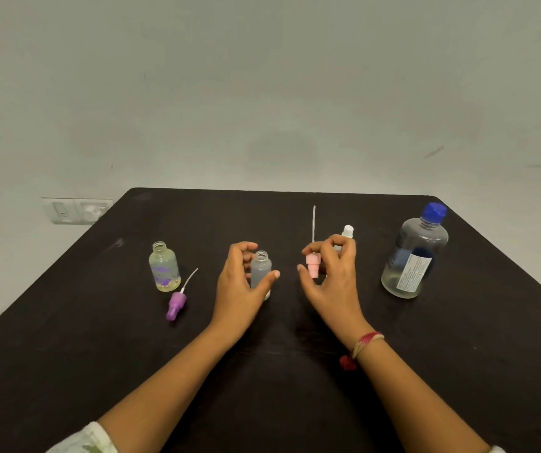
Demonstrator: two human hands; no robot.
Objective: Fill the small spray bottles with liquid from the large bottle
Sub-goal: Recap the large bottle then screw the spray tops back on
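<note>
dark tabletop (99,338): your left hand (239,289) grips small bottle (260,269) mid-body, likely light, slick; right hand (334,282) pinches pink sprayer (313,264), flimsy tube upward.

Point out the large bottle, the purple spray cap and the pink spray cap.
large bottle (423,245), head view, clear upper body
purple spray cap (176,304), head view, its middle
pink spray cap (313,269), head view, its middle

Matt dark table (425,371); clear glossy plastic large bottle (414,253).

left hand (239,284) curled round frosted bottle (260,271), right hand (332,277) pinching pink cap (313,269), both forearms outstretched
</note>
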